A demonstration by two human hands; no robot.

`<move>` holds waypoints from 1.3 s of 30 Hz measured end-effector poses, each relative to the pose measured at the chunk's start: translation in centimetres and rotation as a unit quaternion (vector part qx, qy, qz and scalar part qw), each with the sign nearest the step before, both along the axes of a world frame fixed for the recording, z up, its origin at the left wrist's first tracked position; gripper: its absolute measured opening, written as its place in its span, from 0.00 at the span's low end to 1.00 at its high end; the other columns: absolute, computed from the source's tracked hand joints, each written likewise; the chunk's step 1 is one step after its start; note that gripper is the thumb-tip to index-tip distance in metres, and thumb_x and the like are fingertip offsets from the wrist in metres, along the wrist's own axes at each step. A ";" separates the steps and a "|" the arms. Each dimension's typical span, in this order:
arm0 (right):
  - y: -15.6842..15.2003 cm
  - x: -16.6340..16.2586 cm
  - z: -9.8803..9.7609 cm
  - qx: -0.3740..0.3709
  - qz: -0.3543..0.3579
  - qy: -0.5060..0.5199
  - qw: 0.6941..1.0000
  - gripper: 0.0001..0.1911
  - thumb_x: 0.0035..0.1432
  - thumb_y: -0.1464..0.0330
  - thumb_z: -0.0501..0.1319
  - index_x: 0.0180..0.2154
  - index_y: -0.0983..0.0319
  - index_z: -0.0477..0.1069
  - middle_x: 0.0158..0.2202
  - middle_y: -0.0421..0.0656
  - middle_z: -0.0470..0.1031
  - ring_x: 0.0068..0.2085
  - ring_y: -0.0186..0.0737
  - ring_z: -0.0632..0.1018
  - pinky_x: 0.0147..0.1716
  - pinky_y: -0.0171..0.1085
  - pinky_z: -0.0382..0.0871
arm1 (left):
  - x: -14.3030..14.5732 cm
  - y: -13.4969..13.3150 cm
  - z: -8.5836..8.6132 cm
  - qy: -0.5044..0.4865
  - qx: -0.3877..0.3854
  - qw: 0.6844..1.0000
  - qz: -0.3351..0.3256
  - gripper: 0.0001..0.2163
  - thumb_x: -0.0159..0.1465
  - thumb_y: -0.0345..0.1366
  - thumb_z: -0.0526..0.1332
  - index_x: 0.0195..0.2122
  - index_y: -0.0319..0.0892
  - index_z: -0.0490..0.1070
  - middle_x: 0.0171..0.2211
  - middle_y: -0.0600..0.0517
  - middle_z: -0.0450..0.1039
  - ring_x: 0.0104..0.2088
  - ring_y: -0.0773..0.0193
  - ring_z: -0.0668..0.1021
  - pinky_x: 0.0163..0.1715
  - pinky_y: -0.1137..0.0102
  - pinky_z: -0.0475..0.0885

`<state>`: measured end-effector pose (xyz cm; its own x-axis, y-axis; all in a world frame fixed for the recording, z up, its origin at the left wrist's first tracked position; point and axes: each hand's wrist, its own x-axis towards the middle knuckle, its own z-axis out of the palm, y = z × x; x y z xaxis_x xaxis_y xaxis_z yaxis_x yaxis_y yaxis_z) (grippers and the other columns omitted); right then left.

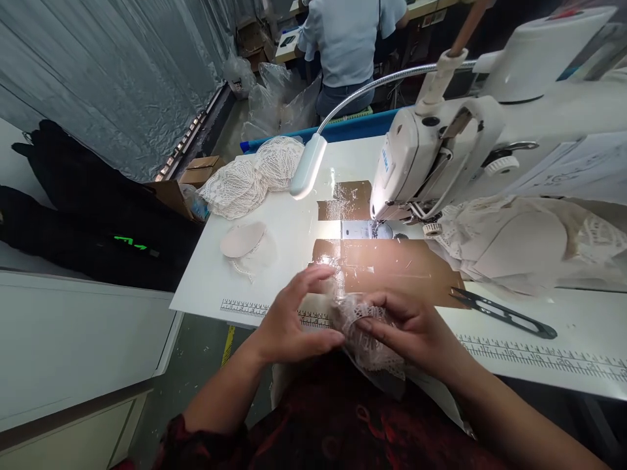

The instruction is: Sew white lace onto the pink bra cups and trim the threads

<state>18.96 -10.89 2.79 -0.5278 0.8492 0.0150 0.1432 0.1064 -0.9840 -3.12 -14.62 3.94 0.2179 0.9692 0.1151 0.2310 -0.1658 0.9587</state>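
A piece of white lace fabric [367, 336] is bunched up at the front edge of the sewing table. My right hand [409, 326] pinches it between thumb and fingers. Just left of the lace, my left hand [298, 320] has its thumb and fingers spread apart, the thumb tip close to the fabric. Beyond both hands stands a white sewing machine [406, 163], its needle area lit by a lamp [308, 166]. On the table to the left lies a beige oval pad [243, 239] with a lace edge.
Lace cups [255, 175] are piled at the back left. Black thread snips [509, 314] lie to the right, near a printed ruler [539, 356]. More lace pieces [519, 241] sit under the machine arm. A person [343, 46] sits ahead, back turned.
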 end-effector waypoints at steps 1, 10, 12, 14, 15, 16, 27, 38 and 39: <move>-0.2 -0.3 0.1 0.021 0.016 -0.013 1.000 0.07 0.56 0.62 0.63 0.33 0.59 0.74 0.29 0.40 0.77 0.31 0.37 0.76 0.29 0.34 0.69 | 0.3 0.2 0.3 0.034 -0.019 0.999 -0.031 0.24 0.54 0.39 0.68 0.52 0.44 0.67 0.51 0.45 0.69 0.50 0.55 0.71 0.52 0.64 0.66; -0.2 -0.6 0.1 0.171 -0.086 -0.050 0.980 0.08 0.57 0.69 0.61 0.25 0.59 0.71 0.29 0.40 0.78 0.31 0.36 0.78 0.31 0.34 0.71 | 1.6 1.0 -0.4 0.036 -0.090 0.990 -0.097 0.13 0.60 0.42 0.63 0.40 0.38 0.72 0.32 0.52 0.71 0.32 0.68 0.72 0.32 0.74 0.67; -0.1 -0.6 0.2 0.185 -0.098 -0.053 0.976 0.08 0.56 0.70 0.62 0.25 0.59 0.71 0.28 0.40 0.78 0.30 0.35 0.78 0.30 0.33 0.71 | 1.6 1.3 -0.3 0.031 -0.092 0.990 -0.098 0.13 0.60 0.42 0.64 0.39 0.38 0.73 0.32 0.52 0.70 0.32 0.68 0.71 0.32 0.74 0.67; 0.0 -0.6 0.3 0.187 -0.106 -0.056 0.975 0.08 0.56 0.70 0.62 0.24 0.59 0.71 0.28 0.39 0.78 0.29 0.34 0.78 0.29 0.33 0.70 | 1.6 1.6 -0.1 0.030 -0.096 0.991 -0.093 0.12 0.60 0.42 0.64 0.38 0.38 0.73 0.31 0.52 0.70 0.32 0.68 0.71 0.32 0.75 0.66; 0.0 -0.7 0.3 0.183 -0.106 -0.058 0.976 0.08 0.56 0.69 0.63 0.24 0.59 0.71 0.28 0.39 0.78 0.29 0.34 0.78 0.29 0.32 0.70 | 1.7 1.7 0.0 0.029 -0.097 0.991 -0.092 0.11 0.60 0.41 0.63 0.37 0.38 0.73 0.31 0.52 0.69 0.31 0.68 0.71 0.32 0.75 0.66; 0.0 -0.7 0.4 0.179 -0.105 -0.058 0.977 0.08 0.56 0.69 0.63 0.24 0.59 0.72 0.27 0.39 0.78 0.29 0.34 0.77 0.29 0.32 0.70 | 1.7 1.9 0.0 0.028 -0.097 0.991 -0.090 0.11 0.61 0.41 0.63 0.36 0.37 0.73 0.30 0.53 0.69 0.31 0.69 0.70 0.31 0.75 0.65; 1.1 0.1 -0.3 0.043 -0.085 -0.091 0.991 0.12 0.55 0.58 0.63 0.34 0.61 0.75 0.26 0.40 0.76 0.26 0.35 0.74 0.25 0.33 0.67 | 2.4 2.9 -0.4 0.015 -0.075 0.992 -0.102 0.10 0.63 0.39 0.59 0.33 0.36 0.73 0.27 0.53 0.68 0.28 0.70 0.68 0.29 0.75 0.63; 1.8 0.1 -0.6 -0.058 -0.040 -0.043 0.997 0.15 0.57 0.56 0.60 0.28 0.61 0.72 0.23 0.38 0.70 0.25 0.32 0.68 0.23 0.32 0.62 | 3.7 2.7 -2.7 -0.254 -0.267 0.929 -0.029 0.14 0.57 0.41 0.66 0.24 0.36 0.68 0.22 0.55 0.63 0.22 0.74 0.65 0.23 0.76 0.60; 2.1 0.2 -0.7 -0.047 -0.022 -0.056 0.997 0.15 0.58 0.56 0.59 0.29 0.61 0.72 0.24 0.38 0.72 0.26 0.33 0.70 0.25 0.32 0.63 | 3.6 2.6 -2.9 -0.296 -0.298 0.908 -0.004 0.14 0.56 0.41 0.66 0.24 0.36 0.67 0.21 0.55 0.64 0.21 0.74 0.65 0.22 0.77 0.60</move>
<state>19.15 -8.77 2.12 -0.4845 0.8661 -0.1231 0.2560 0.0058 -0.9667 0.53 -12.00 1.01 0.2967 0.8966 -0.3288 -0.3533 0.4229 0.8344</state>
